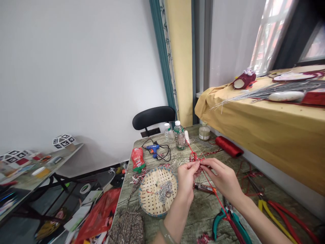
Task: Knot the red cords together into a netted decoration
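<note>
beside one woven tray (152, 206), two hands (186, 178) (223, 177) pinch red cord (193, 157).

Red cord (216, 194), thin, raised over the desk (200, 213): a cluster of open, upright loops (193, 156) stands at its worked part; one strand slants toward the far edge, another runs nearly straight toward the near edge.

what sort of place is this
Probably a craft room or small workshop, judging by the blue glue gun and teal-handled pliers on the table, and the red cord held above it.
</note>
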`<state>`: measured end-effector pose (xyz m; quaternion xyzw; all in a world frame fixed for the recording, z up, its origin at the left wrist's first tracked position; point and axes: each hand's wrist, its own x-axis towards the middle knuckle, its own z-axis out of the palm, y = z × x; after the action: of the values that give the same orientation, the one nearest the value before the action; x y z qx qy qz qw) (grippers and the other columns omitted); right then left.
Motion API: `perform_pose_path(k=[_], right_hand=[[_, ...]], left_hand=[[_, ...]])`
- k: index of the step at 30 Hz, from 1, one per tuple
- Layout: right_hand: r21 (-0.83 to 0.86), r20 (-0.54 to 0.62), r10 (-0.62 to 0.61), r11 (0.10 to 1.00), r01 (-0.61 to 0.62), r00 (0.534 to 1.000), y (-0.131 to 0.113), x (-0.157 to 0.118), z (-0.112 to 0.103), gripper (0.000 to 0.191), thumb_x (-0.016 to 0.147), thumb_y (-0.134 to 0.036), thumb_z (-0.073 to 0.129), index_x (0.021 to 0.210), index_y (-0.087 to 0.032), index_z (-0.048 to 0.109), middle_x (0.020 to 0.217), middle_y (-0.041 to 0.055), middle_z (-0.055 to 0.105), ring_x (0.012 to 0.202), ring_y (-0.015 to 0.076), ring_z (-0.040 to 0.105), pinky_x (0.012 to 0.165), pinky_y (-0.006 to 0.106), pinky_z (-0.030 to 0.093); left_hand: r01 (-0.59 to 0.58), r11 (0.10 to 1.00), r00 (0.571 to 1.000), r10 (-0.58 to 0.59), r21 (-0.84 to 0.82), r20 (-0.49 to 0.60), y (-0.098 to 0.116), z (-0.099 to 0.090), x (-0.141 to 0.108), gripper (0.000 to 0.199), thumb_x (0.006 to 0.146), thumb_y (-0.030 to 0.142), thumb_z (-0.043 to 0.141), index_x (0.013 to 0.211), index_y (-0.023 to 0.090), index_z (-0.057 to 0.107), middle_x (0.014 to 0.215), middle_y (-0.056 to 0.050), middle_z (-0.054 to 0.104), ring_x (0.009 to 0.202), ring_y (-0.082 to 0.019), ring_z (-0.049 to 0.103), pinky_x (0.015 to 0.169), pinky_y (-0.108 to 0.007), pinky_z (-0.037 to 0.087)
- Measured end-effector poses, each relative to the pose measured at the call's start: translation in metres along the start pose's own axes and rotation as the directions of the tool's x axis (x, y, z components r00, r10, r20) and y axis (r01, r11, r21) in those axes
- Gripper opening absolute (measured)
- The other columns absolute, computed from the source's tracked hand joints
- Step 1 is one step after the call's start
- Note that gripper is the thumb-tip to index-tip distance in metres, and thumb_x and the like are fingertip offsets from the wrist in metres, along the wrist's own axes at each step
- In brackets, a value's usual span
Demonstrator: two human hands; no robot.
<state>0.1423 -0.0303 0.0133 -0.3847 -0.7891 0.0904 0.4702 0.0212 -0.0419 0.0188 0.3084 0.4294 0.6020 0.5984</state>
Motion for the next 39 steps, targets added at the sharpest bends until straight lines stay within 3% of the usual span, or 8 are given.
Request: perform_pose_path(k=[6, 9, 15, 23, 29, 32, 37, 39], right_hand=[[0.084, -0.046, 0.146, 0.986, -0.142, 0.988, 0.009, -0.008, -0.009, 0.016, 0.079, -0.029, 0.045, 0.08, -0.021, 0.059, 0.081, 0.0041, 0.062, 0.074, 0.0168, 0.058, 0.065, 0.027, 0.047], [0.14, -0.029, 0.278, 0.952, -0.271, 0.96, 0.017, -0.016, -0.014, 0.018, 0.077, -0.033, 0.048, 0.079, -0.019, 0.06, 0.079, 0.0048, 0.063, 0.071, 0.0176, 0.058, 0.062, 0.027, 0.047], [0.312, 0.02, 0.543, 0.794, -0.521, 0.84, 0.027, -0.03, -0.026, 0.019, 0.072, -0.036, 0.054, 0.078, -0.018, 0.061, 0.077, 0.0054, 0.064, 0.067, 0.0182, 0.059, 0.056, 0.025, 0.047], [0.381, -0.079, 0.639, 0.729, -0.569, 0.766, 0.044, -0.039, -0.035, 0.02, 0.065, -0.036, 0.061, 0.076, -0.02, 0.062, 0.078, 0.0033, 0.064, 0.07, 0.0188, 0.059, 0.057, 0.024, 0.048], [0.31, -0.092, 0.687, 0.708, -0.635, 0.721, 0.056, -0.048, -0.045, 0.022, 0.067, -0.039, 0.057, 0.081, -0.022, 0.061, 0.075, 0.0004, 0.064, 0.061, 0.0163, 0.058, 0.053, 0.024, 0.047], [0.187, -0.097, 0.669, 0.74, -0.646, 0.737, 0.061, -0.052, -0.047, 0.024, 0.07, -0.041, 0.053, 0.083, -0.022, 0.06, 0.075, 0.0018, 0.064, 0.06, 0.0177, 0.057, 0.053, 0.028, 0.046], [-0.117, -0.083, 0.418, 0.898, -0.425, 0.905, 0.061, -0.044, -0.039, 0.022, 0.07, -0.04, 0.052, 0.079, -0.022, 0.062, 0.093, 0.005, 0.061, 0.088, 0.0258, 0.054, 0.077, 0.041, 0.041], [-0.063, -0.019, 0.409, 0.91, -0.409, 0.912, 0.054, -0.036, -0.03, 0.024, 0.072, -0.04, 0.05, 0.084, -0.022, 0.061, 0.094, 0.0057, 0.06, 0.088, 0.0249, 0.054, 0.074, 0.038, 0.042]], left_hand=[[-0.112, 0.975, 0.989, 0.127, 0.191, -0.07, 0.0, -0.012, 0.002, 0.024, 0.061, 0.032, 0.063, 0.073, 0.012, 0.065, 0.075, -0.008, 0.064, 0.066, -0.014, 0.054, 0.055, -0.022, 0.042], [-0.12, 0.985, 0.986, 0.133, 0.121, -0.101, 0.002, -0.022, -0.001, 0.024, 0.063, 0.032, 0.062, 0.074, 0.011, 0.063, 0.08, -0.009, 0.063, 0.064, -0.012, 0.054, 0.056, -0.021, 0.042], [-0.184, 0.973, 0.975, 0.164, -0.137, -0.148, 0.006, -0.037, -0.017, 0.019, 0.07, 0.03, 0.057, 0.079, 0.014, 0.054, 0.089, -0.008, 0.061, 0.062, -0.009, 0.054, 0.059, -0.021, 0.043], [-0.251, 0.935, 0.943, 0.179, -0.249, -0.28, 0.006, -0.056, -0.024, 0.015, 0.069, 0.028, 0.059, 0.077, 0.017, 0.053, 0.074, 0.0, 0.058, 0.057, -0.007, 0.051, 0.055, -0.019, 0.042], [-0.279, 0.926, 0.92, 0.181, -0.256, -0.348, 0.005, -0.069, -0.023, 0.016, 0.067, 0.028, 0.061, 0.075, 0.016, 0.054, 0.071, 0.0, 0.056, 0.056, -0.007, 0.051, 0.054, -0.019, 0.042], [-0.289, 0.926, 0.904, 0.181, -0.242, -0.388, 0.004, -0.074, -0.023, 0.019, 0.065, 0.028, 0.063, 0.076, 0.016, 0.054, 0.072, -0.001, 0.056, 0.056, -0.007, 0.051, 0.055, -0.019, 0.043], [-0.2, 0.974, 0.93, 0.154, -0.109, -0.332, -0.001, -0.076, -0.02, 0.021, 0.063, 0.031, 0.064, 0.073, 0.015, 0.054, 0.068, 0.0, 0.056, 0.056, -0.008, 0.051, 0.054, -0.019, 0.043], [-0.14, 0.99, 0.948, 0.132, -0.009, -0.29, -0.003, -0.072, -0.018, 0.021, 0.064, 0.031, 0.063, 0.072, 0.014, 0.054, 0.067, -0.001, 0.056, 0.056, -0.008, 0.051, 0.052, -0.018, 0.042]])
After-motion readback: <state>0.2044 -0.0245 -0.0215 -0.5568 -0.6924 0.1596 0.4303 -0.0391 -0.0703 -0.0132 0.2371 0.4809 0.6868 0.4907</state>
